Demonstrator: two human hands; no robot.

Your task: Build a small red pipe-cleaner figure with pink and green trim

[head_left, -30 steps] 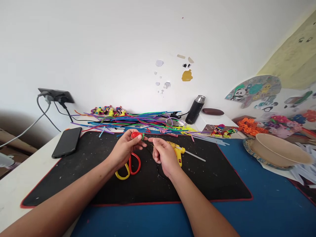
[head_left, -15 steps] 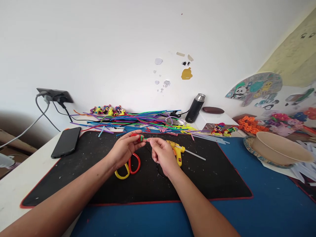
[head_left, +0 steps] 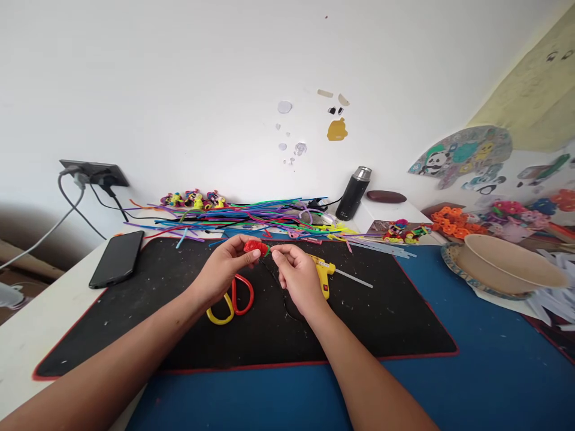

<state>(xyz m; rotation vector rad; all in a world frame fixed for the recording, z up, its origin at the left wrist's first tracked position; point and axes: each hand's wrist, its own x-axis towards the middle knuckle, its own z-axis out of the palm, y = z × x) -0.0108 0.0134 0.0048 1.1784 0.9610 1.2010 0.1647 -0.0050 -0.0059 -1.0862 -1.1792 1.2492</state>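
A small red piece [head_left: 255, 246] of fuzzy craft material with a green end is pinched between the thumb and fingers of my left hand [head_left: 227, 263]. Close against its right side, my right hand [head_left: 297, 274] has thumb and forefinger pressed together at the green tip [head_left: 268, 251]. Below my left hand lie scissors with one red and one yellow handle [head_left: 243, 294], their blades hidden. A yellow glue gun [head_left: 324, 276] with a clear glue stick rests just right of my right hand, partly covered by it.
Pipe cleaners [head_left: 265, 215] lie heaped along the wall behind the black mat [head_left: 381, 317]. A phone [head_left: 117, 258] is at left. A black flask [head_left: 354, 194] and a beige bowl [head_left: 512, 263] stand at right; small colourful figures [head_left: 193, 199] sit at the back.
The red piece has been turned, so more of its red side shows. My left fingers have curled in around it and the two hands are slightly closer. The view has shifted a little.
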